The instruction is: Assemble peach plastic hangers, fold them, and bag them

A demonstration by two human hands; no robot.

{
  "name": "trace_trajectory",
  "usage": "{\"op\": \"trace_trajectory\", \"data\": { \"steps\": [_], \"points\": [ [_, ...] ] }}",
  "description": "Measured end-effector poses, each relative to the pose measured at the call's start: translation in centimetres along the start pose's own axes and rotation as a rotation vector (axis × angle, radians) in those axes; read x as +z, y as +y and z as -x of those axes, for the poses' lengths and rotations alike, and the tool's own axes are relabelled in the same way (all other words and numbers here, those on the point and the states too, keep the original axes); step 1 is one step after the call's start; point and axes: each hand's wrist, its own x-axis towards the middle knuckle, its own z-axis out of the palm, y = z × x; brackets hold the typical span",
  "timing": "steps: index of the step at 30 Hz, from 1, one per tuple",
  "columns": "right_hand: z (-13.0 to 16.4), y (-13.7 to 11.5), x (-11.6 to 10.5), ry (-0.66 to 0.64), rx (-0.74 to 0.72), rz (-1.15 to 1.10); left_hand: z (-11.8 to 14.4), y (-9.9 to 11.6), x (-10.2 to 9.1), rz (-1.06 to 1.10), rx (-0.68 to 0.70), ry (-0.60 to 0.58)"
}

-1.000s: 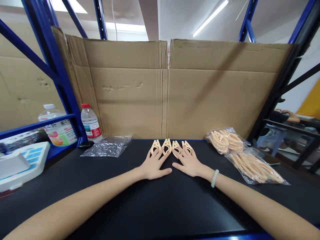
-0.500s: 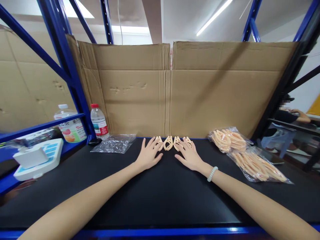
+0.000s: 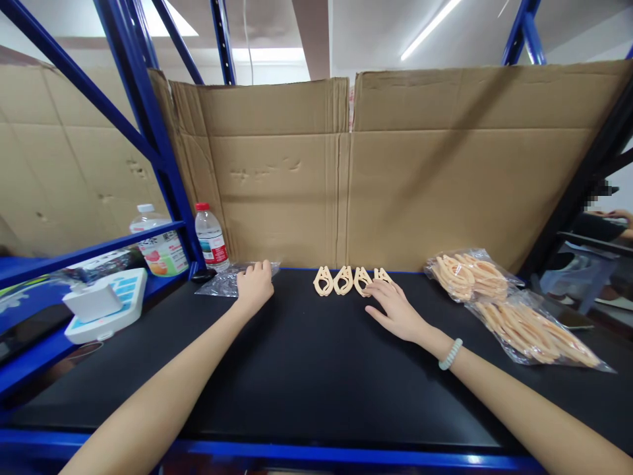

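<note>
My left hand (image 3: 256, 288) is curled over a flat clear plastic bag (image 3: 220, 284) at the back left of the black tabletop. Its fingers are closed on the bag, though the fingertips are hidden. Several beige clothes pegs stand in a row at the back edge, among them a leftmost peg (image 3: 324, 282), a second peg (image 3: 343, 282) and a third peg (image 3: 362, 280). My right hand (image 3: 395, 310) is open, fingers stretched out, partly covering the rightmost peg (image 3: 382, 274) and reaching the lower edge of the third.
Two clear bags of beige pegs, a rear bag (image 3: 467, 276) and a front bag (image 3: 534, 330), lie at right. A red-capped bottle (image 3: 211, 239), a larger bottle (image 3: 161, 247) and a white power strip (image 3: 106, 310) are at left. Cardboard (image 3: 277, 178) walls the back. Another person sits far right.
My left hand has moved left, off the pegs, and closed over the plastic bag. My right hand stays at the right end of the row. The view has shifted slightly.
</note>
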Motion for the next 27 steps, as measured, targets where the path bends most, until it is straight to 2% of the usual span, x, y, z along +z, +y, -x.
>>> {"op": "trace_trajectory", "data": {
  "steps": [5, 10, 14, 17, 20, 22, 24, 25, 27],
  "points": [
    [0.1, 1.6, -0.8, 0.054, 0.074, -0.020, -0.2, -0.5, -0.2, -0.005, -0.029, -0.016],
    [0.1, 3.8, -1.6, 0.170, 0.110, -0.050, -0.1, -0.3, -0.3, 0.015, 0.033, -0.032],
    [0.0, 5.0, -2.4, 0.272, 0.102, -0.068, -0.1, 0.6, -1.1, 0.029, 0.101, 0.022],
    [0.1, 5.5, -2.9, 0.329, 0.109, -0.068, 0.3, 2.1, -2.2, 0.042, 0.209, 0.076],
    [0.1, 5.9, -3.3, 0.365, 0.137, -0.078, 1.6, 4.2, -3.4, 0.078, 0.418, 0.139],
    [0.1, 6.1, -3.5, 0.380, 0.163, -0.106, 2.9, 5.8, -4.0, 0.167, 0.780, 0.352],
    [0.1, 6.3, -3.5, 0.392, 0.187, -0.161, 4.5, 7.3, -4.5, 0.267, 1.075, 0.540],
    [0.1, 6.4, -3.5, 0.398, 0.199, -0.200, 5.2, 7.9, -4.6, 0.302, 1.202, 0.591],
    [0.1, 6.5, -3.4, 0.422, 0.224, -0.304, 6.6, 8.9, -4.7, 0.340, 1.328, 0.615]
  ]
}}
